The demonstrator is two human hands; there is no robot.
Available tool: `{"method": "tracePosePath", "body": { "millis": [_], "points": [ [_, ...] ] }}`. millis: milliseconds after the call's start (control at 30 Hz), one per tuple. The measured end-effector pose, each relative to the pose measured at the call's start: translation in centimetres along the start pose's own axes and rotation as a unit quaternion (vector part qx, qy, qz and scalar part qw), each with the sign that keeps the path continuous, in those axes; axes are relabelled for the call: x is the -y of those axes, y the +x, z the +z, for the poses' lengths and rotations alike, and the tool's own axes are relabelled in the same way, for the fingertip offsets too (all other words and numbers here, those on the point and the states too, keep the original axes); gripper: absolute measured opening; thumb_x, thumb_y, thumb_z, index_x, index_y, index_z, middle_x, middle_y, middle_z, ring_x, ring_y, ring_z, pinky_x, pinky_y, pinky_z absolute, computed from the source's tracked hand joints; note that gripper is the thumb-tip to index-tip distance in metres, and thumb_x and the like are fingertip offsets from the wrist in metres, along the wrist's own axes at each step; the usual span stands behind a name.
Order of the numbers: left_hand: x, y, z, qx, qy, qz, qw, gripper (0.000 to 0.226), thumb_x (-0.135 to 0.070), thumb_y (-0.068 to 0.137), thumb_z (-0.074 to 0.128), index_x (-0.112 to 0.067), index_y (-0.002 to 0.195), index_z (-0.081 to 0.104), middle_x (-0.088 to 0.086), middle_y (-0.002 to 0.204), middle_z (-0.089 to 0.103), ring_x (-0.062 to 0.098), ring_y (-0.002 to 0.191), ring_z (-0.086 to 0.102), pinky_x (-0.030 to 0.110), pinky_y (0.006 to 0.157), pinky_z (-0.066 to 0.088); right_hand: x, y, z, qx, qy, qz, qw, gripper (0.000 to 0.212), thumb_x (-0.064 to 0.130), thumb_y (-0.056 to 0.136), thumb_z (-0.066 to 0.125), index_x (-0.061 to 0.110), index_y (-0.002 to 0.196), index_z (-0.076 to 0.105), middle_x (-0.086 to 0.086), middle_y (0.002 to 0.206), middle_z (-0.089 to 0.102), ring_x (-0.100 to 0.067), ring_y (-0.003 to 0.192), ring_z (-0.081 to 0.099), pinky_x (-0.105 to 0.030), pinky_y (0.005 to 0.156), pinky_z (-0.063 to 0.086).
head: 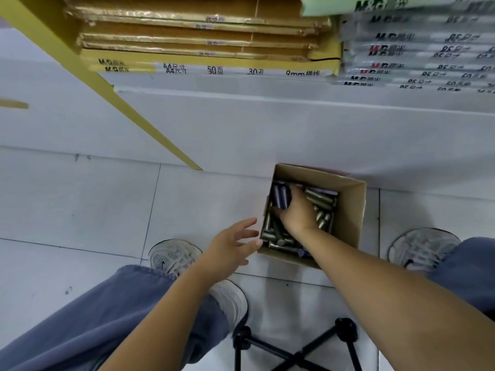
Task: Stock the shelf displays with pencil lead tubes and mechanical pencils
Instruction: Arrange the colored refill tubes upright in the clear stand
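An open cardboard box (348, 210) stands on the floor tiles against the base of the shelf. It holds several pencil lead tubes (320, 199), most with an olive-gold sheen. My right hand (297, 212) reaches down into the box and grips a few dark blue tubes (281, 196) at the box's left side. My left hand (235, 245) hovers just outside the box's left wall with its fingers spread and holds nothing.
The white shelf base (267, 129) runs across behind the box. Stacked yellow paper packs (201, 44) and grey-wrapped packs (415, 49) lie on the lowest shelf. My shoes (174, 255) flank the box, and a black folding stool frame (294, 349) is under me.
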State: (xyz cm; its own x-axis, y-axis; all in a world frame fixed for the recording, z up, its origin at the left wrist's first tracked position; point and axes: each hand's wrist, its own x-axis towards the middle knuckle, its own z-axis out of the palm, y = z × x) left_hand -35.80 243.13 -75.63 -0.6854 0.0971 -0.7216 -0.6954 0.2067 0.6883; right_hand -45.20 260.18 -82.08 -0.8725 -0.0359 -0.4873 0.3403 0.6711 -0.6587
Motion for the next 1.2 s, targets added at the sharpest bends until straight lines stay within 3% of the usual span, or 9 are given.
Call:
{"method": "tracePosePath", "body": {
  "millis": [233, 333, 500, 833, 933, 1000, 1067, 1133, 1200],
  "points": [
    [-0.2, 0.0, -0.1, -0.001, 0.004, 0.001, 1.000, 0.048, -0.030, 0.094, 0.067, -0.041, 0.138, 0.050, -0.018, 0.122, 0.062, -0.004, 0.096, 0.068, 0.031, 0.083, 0.060, -0.1, 0.3, -0.2, 0.104, 0.096, 0.051, 0.989, 0.056, 0.015, 0.078, 0.077, 0.021, 0.124, 0.045, 0.003, 0.112, 0.056, -0.014, 0.098, 0.053, -0.025, 0.078, 0.041],
    [-0.2, 0.0, -0.1, -0.002, 0.008, 0.000, 1.000, 0.048, -0.029, 0.094, 0.067, -0.038, 0.139, 0.050, -0.018, 0.122, 0.063, -0.001, 0.097, 0.068, 0.031, 0.083, 0.060, -0.4, 0.3, -0.3, 0.143, 0.120, 0.086, 0.979, 0.063, 0.014, 0.077, 0.078, 0.018, 0.131, 0.046, -0.001, 0.115, 0.058, -0.015, 0.094, 0.057, -0.025, 0.075, 0.047],
    [-0.1, 0.1, -0.1, -0.004, 0.007, 0.000, 1.000, 0.048, -0.029, 0.094, 0.067, -0.038, 0.138, 0.051, -0.018, 0.121, 0.064, -0.001, 0.097, 0.069, 0.029, 0.081, 0.060, -1.0, 0.2, -0.4, 0.170, 0.140, 0.091, 0.971, 0.067, 0.019, 0.077, 0.079, 0.019, 0.135, 0.046, 0.002, 0.120, 0.058, -0.007, 0.087, 0.055, -0.016, 0.062, 0.041],
    [-2.2, -0.6, 0.4, -0.050, 0.093, 0.020, 0.994, 0.053, -0.027, 0.092, 0.068, -0.030, 0.142, 0.048, -0.010, 0.121, 0.061, 0.004, 0.091, 0.066, 0.017, 0.072, 0.056, 0.5, -2.6, -4.9, 0.110, 0.229, 0.056, 0.965, 0.054, 0.019, 0.076, 0.079, 0.033, 0.122, 0.054, 0.009, 0.099, 0.066, -0.010, 0.087, 0.063, -0.022, 0.068, 0.047],
    [-4.8, -1.8, 1.4, -0.083, 0.173, 0.094, 0.977, 0.061, -0.035, 0.088, 0.072, -0.034, 0.142, 0.044, -0.007, 0.123, 0.051, 0.003, 0.099, 0.055, 0.008, 0.074, 0.042, 2.7, -4.3, -8.1, 0.128, 0.271, 0.010, 0.954, 0.042, 0.017, 0.076, 0.079, 0.031, 0.112, 0.061, 0.000, 0.105, 0.070, -0.021, 0.101, 0.066, -0.036, 0.086, 0.054],
    [-7.2, -3.0, 2.2, -0.029, 0.133, 0.125, 0.983, 0.060, -0.037, 0.087, 0.074, -0.039, 0.139, 0.044, -0.006, 0.124, 0.053, 0.008, 0.106, 0.057, 0.012, 0.081, 0.047, 4.7, -5.8, -10.0, 0.148, 0.306, -0.019, 0.940, 0.038, 0.014, 0.078, 0.078, 0.025, 0.112, 0.063, -0.008, 0.108, 0.071, -0.028, 0.105, 0.066, -0.043, 0.094, 0.052],
    [-9.9, -4.5, 2.9, 0.041, 0.037, 0.138, 0.989, 0.051, -0.033, 0.091, 0.071, -0.043, 0.133, 0.046, -0.008, 0.125, 0.060, 0.011, 0.112, 0.063, 0.023, 0.093, 0.054, 6.8, -7.7, -11.7, 0.163, 0.353, -0.058, 0.920, 0.035, 0.008, 0.080, 0.075, 0.017, 0.112, 0.063, -0.011, 0.107, 0.072, -0.029, 0.103, 0.067, -0.039, 0.090, 0.055],
    [-12.4, -6.1, 3.3, 0.089, -0.055, 0.152, 0.983, 0.045, -0.026, 0.097, 0.065, -0.038, 0.137, 0.047, -0.007, 0.129, 0.064, 0.013, 0.115, 0.066, 0.035, 0.093, 0.057, 9.0, -9.7, -13.3, 0.167, 0.383, -0.093, 0.904, 0.031, 0.005, 0.082, 0.072, 0.017, 0.110, 0.062, -0.006, 0.102, 0.074, -0.024, 0.099, 0.070, -0.034, 0.081, 0.057],
    [-14.7, -7.7, 3.6, 0.117, -0.112, 0.178, 0.971, 0.044, -0.019, 0.100, 0.058, -0.032, 0.141, 0.045, -0.004, 0.132, 0.065, 0.019, 0.115, 0.067, 0.037, 0.090, 0.058, 11.0, -11.8, -14.9, 0.148, 0.386, -0.126, 0.902, 0.026, 0.008, 0.085, 0.069, 0.022, 0.107, 0.063, -0.003, 0.101, 0.074, -0.023, 0.098, 0.070, -0.038, 0.082, 0.057]
  ]
}}
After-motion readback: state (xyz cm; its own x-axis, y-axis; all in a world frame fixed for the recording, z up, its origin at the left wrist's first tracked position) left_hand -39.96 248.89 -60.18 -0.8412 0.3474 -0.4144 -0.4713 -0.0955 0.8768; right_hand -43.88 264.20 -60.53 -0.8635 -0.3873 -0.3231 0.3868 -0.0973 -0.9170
